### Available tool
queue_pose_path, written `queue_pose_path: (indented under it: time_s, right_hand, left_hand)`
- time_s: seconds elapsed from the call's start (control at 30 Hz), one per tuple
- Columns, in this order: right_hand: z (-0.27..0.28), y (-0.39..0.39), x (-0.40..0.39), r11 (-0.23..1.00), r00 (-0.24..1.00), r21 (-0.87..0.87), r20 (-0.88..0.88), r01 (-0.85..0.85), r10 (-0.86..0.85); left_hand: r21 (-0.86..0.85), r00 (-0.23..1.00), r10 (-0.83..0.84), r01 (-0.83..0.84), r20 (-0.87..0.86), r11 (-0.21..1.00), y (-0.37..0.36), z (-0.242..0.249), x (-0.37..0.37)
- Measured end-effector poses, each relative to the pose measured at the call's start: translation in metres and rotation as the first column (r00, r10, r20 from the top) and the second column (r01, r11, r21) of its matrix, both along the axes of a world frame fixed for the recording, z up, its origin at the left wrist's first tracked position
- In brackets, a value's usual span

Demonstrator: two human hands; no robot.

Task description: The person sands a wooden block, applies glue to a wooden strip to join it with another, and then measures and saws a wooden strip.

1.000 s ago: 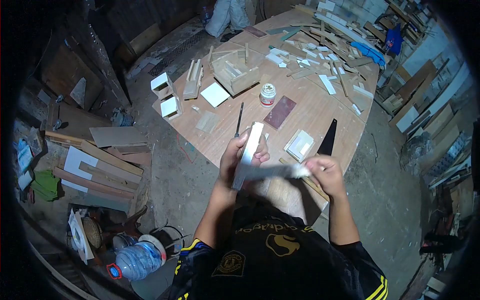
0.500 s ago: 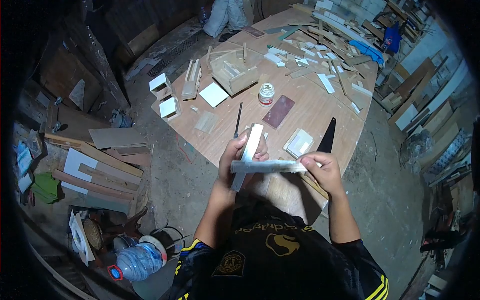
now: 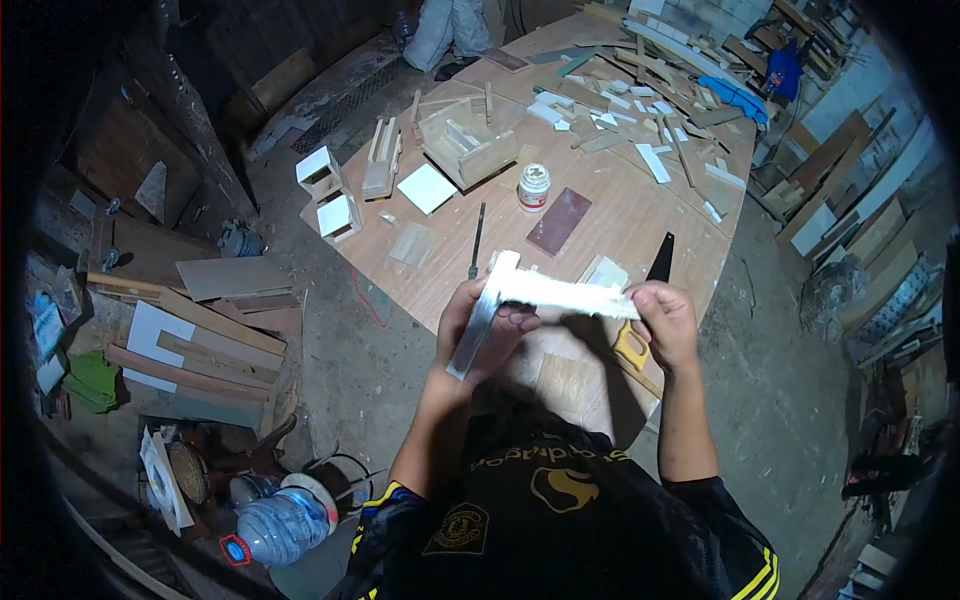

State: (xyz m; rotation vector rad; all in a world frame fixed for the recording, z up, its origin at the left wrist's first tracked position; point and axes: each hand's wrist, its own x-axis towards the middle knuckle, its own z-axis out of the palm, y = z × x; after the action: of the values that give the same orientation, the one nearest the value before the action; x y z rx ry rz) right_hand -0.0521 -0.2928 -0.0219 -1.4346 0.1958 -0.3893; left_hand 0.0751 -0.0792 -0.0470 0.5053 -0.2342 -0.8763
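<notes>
My left hand [image 3: 460, 312] is closed around a narrow wooden strip [image 3: 478, 330] with a bright white face, held slanting above the table edge. My right hand [image 3: 668, 322] pinches the right end of a pale flat strip [image 3: 572, 293] with a ragged lower edge. The far end of that pale strip meets the upper part of the wooden one. Under my right hand lies a handsaw with a yellow handle [image 3: 631, 346] and a dark blade [image 3: 661, 258]. White-faced pieces [image 3: 606, 271] show just beyond the pale strip.
On the wooden table [image 3: 420, 285] stand a white jar [image 3: 534, 187], a wooden box assembly [image 3: 467, 143] and small white-topped boxes [image 3: 335, 215]. A reddish-brown sheet [image 3: 558, 222] and a dark slim tool [image 3: 478, 240] lie nearer. Offcuts [image 3: 640, 110] cover the far right. A water bottle [image 3: 280, 525] is on the left.
My right hand has moved right and slightly up. The pale strip has swung from across the wooden strip's middle to its upper end, turning its bright side up. The saw handle now shows.
</notes>
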Motion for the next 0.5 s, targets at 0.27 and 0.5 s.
queue_pose_path:
  time_s: [0.27,0.5]
  right_hand:
    - [-0.003,0.015,0.026,0.980,0.997,-0.184,-0.026,0.073,-0.079]
    - [0.000,0.023,0.058,0.931,0.942,-0.144,0.013,0.334,-0.336]
  left_hand:
    - [-0.233,0.984,-0.140,0.112,-0.110,0.966,-0.010,-0.025,0.044]
    - [-0.260,0.975,-0.205,0.177,-0.087,0.949,-0.042,-0.001,0.084]
